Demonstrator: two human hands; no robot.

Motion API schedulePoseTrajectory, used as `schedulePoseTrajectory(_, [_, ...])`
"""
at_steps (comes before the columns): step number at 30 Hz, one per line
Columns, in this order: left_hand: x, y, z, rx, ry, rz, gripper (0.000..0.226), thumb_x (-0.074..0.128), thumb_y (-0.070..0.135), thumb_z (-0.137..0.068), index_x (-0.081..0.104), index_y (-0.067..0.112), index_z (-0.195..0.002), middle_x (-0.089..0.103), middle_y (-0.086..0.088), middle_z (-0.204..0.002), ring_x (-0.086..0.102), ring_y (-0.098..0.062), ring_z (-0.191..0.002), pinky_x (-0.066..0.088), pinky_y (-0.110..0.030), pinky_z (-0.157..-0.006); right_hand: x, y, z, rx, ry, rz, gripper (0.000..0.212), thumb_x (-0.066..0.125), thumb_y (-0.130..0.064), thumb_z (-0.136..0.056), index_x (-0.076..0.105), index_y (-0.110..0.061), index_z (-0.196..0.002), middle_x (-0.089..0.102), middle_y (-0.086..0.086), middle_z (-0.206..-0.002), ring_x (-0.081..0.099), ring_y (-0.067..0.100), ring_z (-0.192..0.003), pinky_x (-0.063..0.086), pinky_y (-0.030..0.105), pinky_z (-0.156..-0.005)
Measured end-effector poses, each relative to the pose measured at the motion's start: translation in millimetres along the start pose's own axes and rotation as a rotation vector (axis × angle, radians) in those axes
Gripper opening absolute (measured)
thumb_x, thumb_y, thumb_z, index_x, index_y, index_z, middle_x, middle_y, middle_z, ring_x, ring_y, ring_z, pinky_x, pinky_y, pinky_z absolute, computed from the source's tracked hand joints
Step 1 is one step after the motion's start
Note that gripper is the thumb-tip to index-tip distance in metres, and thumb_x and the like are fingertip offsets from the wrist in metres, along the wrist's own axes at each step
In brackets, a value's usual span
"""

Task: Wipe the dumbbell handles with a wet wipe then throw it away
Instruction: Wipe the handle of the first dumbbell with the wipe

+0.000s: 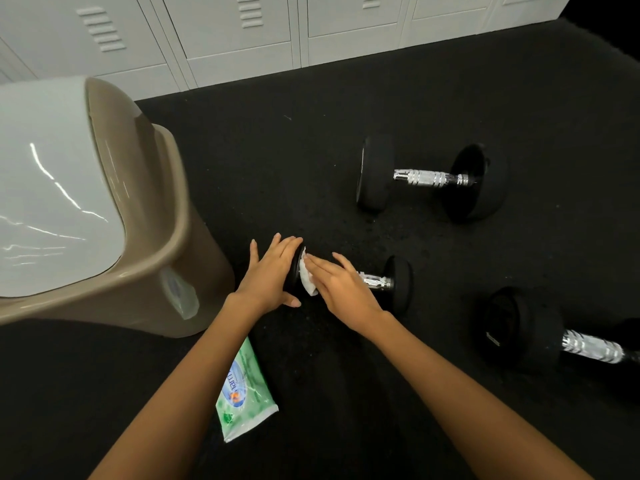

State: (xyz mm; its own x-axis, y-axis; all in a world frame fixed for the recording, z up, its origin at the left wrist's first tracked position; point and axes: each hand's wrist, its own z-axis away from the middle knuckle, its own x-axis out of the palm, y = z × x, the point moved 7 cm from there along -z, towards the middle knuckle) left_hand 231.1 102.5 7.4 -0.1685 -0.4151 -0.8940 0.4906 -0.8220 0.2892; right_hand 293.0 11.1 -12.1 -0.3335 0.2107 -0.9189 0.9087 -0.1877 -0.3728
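Observation:
Three black dumbbells with chrome handles lie on the dark floor. The nearest dumbbell (398, 282) is in the middle; my left hand (272, 275) cups its left weight head, which is mostly hidden. My right hand (341, 287) presses a white wet wipe (306, 278) onto the left part of its handle, fingers wrapped over the bar. The right part of the chrome handle shows past my fingers. A second dumbbell (426, 178) lies farther back, and a third dumbbell (554, 341) lies at the right edge.
A beige bin (166, 209) with a white swing lid stands at the left, close to my left hand. A green pack of wet wipes (246, 389) lies on the floor under my left forearm. White lockers (242, 36) line the back.

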Motion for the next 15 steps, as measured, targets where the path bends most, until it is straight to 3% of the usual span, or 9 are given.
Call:
schedulePoseTrajectory(4, [-2,0,0,-0.007,-0.004,0.004,0.111,0.080,0.027,-0.070,0.004,0.018,-0.151,0.007,-0.001,-0.159,-0.006,-0.023,-0.147,-0.009,-0.055,-0.115,-3,-1,13,-0.098,-0.042,0.114,0.067,0.065,0.006,-0.079,0.042,-0.008,-0.140,0.050,0.009,-0.141,0.045,0.021,-0.132,0.014,0.041,-0.117])
schedulePoseTrajectory(7, [-2,0,0,-0.010,-0.002,0.009,0.112,0.081,0.026,-0.069,0.004,0.019,-0.151,0.008,0.000,-0.159,-0.005,-0.023,-0.147,-0.009,-0.055,-0.115,-7,2,25,-0.113,-0.002,0.179,0.067,0.069,0.009,-0.073,0.048,-0.005,-0.135,0.054,0.011,-0.137,0.048,0.023,-0.130,0.020,0.047,-0.115])
schedulePoseTrajectory(11, [-2,1,-1,-0.016,-0.006,0.021,0.113,0.082,0.024,-0.068,0.005,0.019,-0.151,0.009,0.000,-0.159,-0.003,-0.023,-0.147,-0.008,-0.054,-0.115,-20,15,31,0.056,0.166,0.088,0.053,0.072,0.011,-0.071,0.060,0.002,-0.121,0.065,0.017,-0.120,0.059,0.028,-0.118,0.032,0.046,-0.110])
schedulePoseTrajectory(13, [-3,2,-1,-0.016,-0.005,0.029,0.113,0.082,0.022,-0.067,0.006,0.018,-0.151,0.010,-0.001,-0.159,-0.003,-0.023,-0.147,-0.008,-0.054,-0.114,-31,18,28,0.190,0.243,0.000,0.044,0.067,0.011,-0.076,0.060,0.004,-0.120,0.065,0.019,-0.118,0.059,0.029,-0.117,0.029,0.038,-0.110])
schedulePoseTrajectory(15, [-3,1,0,-0.019,-0.003,0.041,0.113,0.083,0.021,-0.067,0.007,0.017,-0.151,0.011,-0.001,-0.158,-0.002,-0.023,-0.147,-0.008,-0.053,-0.115,-34,15,20,0.273,0.209,-0.079,0.044,0.059,0.007,-0.085,0.054,0.002,-0.127,0.058,0.018,-0.129,0.051,0.026,-0.126,0.021,0.031,-0.113])
